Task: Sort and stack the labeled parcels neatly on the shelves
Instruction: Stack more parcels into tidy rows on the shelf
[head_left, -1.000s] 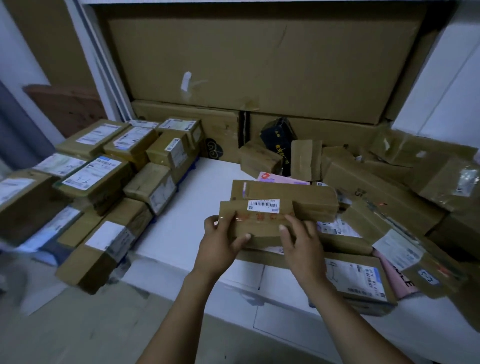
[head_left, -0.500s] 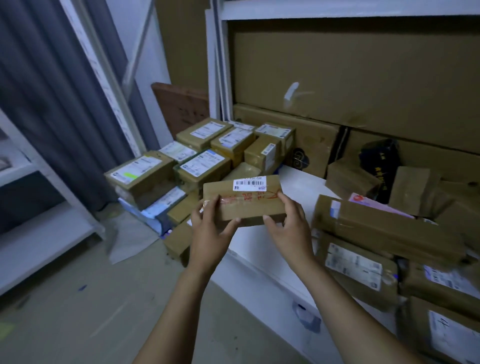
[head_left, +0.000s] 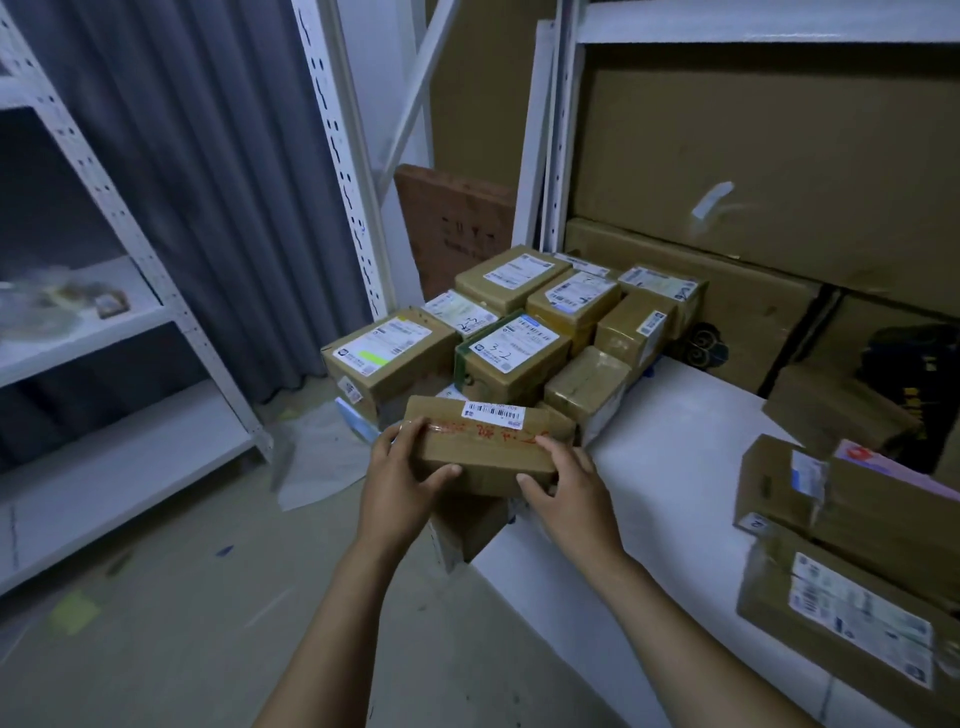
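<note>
Brown taped parcel (head_left: 485, 451), barcode label, red writing; left hand (head_left: 400, 480) and right hand (head_left: 569, 486) grip its ends. Stacked labeled boxes (head_left: 511, 332) just behind, white shelf (head_left: 670, 457) right.

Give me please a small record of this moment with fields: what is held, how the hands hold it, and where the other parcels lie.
held item: flat brown cardboard parcel with white barcode label and red writing
grip: left hand holds its left end, right hand holds its right end
position: in front of the pile; whether it rests on anything cannot be told
pile: brown labelled boxes stacked at the left end of the white shelf board
unsorted: loose brown parcels lying at the shelf's right
</note>
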